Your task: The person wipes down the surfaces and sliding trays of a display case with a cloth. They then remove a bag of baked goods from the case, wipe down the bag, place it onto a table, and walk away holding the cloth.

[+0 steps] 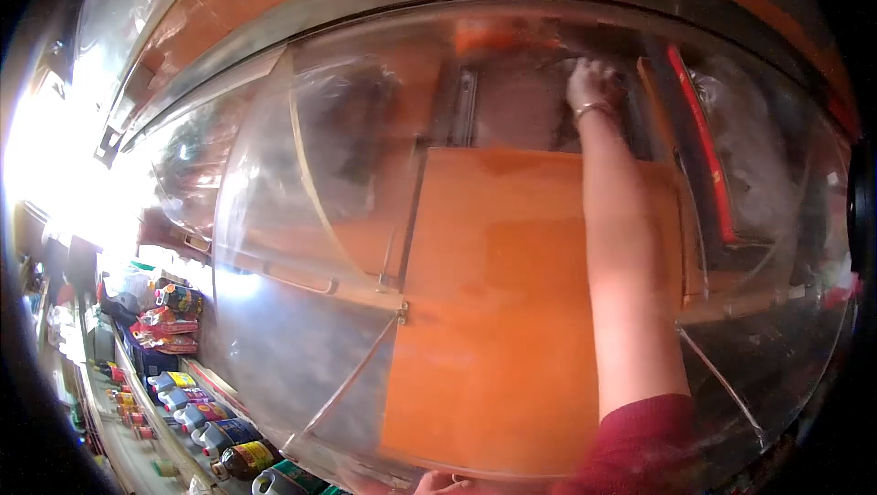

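Observation:
My right hand (596, 87), with a band at the wrist and a dark red sleeve, reaches up past an orange panel (493, 303) to a dark recess (521, 102). Its fingers are curled at the recess's right side; blur hides what they hold, if anything. At the bottom edge of the view, only a few bent fingers of my left hand (443, 482) show. They lie against the lower rim of the panel, and the rest of that hand is out of view.
Clear plastic sheeting (274, 166) hangs around the panel. A red strip (702, 139) edges a dark frame on the right. Several bottles (201, 415) line a shelf at lower left, near red packets (167, 326). Bright light glares at far left.

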Demonstrator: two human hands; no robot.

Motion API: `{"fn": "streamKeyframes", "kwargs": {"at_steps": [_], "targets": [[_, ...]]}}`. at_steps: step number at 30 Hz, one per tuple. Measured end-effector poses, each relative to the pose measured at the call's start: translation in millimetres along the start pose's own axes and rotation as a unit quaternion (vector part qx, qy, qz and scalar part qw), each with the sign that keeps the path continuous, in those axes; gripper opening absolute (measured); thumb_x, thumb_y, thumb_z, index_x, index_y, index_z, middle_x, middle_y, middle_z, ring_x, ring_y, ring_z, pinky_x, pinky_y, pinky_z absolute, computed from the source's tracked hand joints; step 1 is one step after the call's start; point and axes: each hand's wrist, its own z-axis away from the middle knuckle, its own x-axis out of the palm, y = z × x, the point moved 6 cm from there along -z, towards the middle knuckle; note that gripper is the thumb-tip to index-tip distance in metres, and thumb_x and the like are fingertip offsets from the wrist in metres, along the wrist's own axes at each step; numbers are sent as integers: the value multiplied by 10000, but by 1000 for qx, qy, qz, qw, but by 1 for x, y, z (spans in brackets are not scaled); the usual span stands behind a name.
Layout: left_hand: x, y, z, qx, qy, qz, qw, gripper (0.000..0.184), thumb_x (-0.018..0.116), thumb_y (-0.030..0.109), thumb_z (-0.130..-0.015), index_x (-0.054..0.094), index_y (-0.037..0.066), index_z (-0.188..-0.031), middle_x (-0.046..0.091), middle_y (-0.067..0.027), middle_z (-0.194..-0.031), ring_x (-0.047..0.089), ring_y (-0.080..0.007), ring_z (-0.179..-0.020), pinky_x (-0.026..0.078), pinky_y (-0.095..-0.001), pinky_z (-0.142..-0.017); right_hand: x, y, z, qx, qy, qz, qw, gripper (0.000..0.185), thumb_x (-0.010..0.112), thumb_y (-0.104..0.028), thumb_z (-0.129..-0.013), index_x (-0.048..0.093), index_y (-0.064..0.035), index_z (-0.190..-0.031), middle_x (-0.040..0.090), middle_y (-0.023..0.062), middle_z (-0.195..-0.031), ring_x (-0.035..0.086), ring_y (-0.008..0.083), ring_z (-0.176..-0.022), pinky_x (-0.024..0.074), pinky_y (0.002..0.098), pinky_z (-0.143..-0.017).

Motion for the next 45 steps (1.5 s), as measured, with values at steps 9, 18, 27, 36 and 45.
{"fn": "streamKeyframes", "kwargs": {"at_steps": [9,18,27,36,45], "targets": [[-6,2,-3,-2,-2,14,1000,409,577,84,-854,373,58,-1208,425,-109,-1211,469,-221,-1080,401,-358,-918,7,-140,55,-179,-244,-362,882,490,433,-56,-761,482,9,-1245,545,240,-1187,531,322,-1113,417,394,-938],[2,-6,-4,-4,-22,50,999,484,573,83,-863,317,59,-1274,367,-120,-1290,428,-228,-1150,385,-361,-963,-59,-165,134,-435,-408,-125,793,464,511,-39,-740,566,-92,-1197,577,148,-1151,555,286,-1064,455,324,-903],[-3,-15,-12,-5,-84,104,991,559,569,82,-873,261,60,-1340,308,-131,-1368,386,-234,-1219,369,-363,-1007,-62,-25,52,-160,-68,94,980,180,516,-110,-809,680,-35,-810,660,197,-904,642,353,-876,520,431,-749],[-20,8,-46,-27,-362,176,915,635,565,81,-883,205,61,-1406,249,-142,-1446,345,-241,-1288,352,-366,-1052,-131,45,35,16,-135,208,969,541,595,-206,-810,428,-56,-1302,427,207,-1334,430,369,-1217,365,476,-998],[10,120,-49,481,-426,-182,744,290,620,195,-852,614,11,-1076,638,-120,-1047,592,-247,-1002,434,-334,-887,-118,-31,65,-283,-219,29,933,463,517,-125,-778,525,-58,-1237,546,175,-1230,521,318,-1140,400,381,-976]]}}
